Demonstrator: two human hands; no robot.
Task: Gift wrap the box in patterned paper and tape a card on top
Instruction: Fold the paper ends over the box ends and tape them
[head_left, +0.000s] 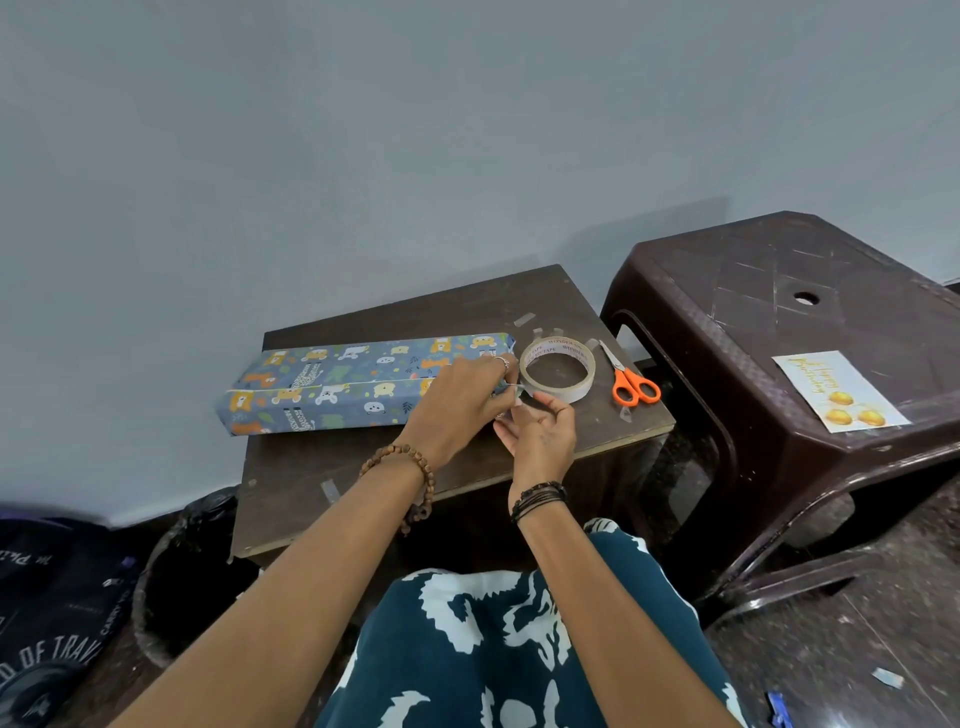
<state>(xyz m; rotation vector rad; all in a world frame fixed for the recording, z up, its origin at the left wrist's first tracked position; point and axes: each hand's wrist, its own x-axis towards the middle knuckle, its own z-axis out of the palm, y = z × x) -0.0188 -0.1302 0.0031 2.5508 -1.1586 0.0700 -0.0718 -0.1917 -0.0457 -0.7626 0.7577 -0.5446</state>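
Box (363, 384), already covered in blue animal-print paper, lies on the small brown desk (545, 301) with its long axis running left to right, the far end reaching toward the wall side on the left and the near-right end tucked under the hands.

Left hand (457, 400) rests over that right end, fingers curled down as if pressing the folded flap; whether it also pinches the tape strip I cannot tell. Right hand (540, 431) sits just beside it, palm turned up, thumb and fingertips pinching what looks like a short clear piece of tape (511, 387) stretched between the two hands.

Just right of the hands the tape roll (557, 370) lies flat, and beyond it the orange-handled scissors (631, 382) near the desk's edge. Further right, well apart on the dark plastic stool (779, 291), lies the card (839, 389) with yellow shapes on it.

My reading: the end flap is being sealed. The open end lies directly under the left hand, so the strip has only to come down onto the fold; the card is nearer the right hand.
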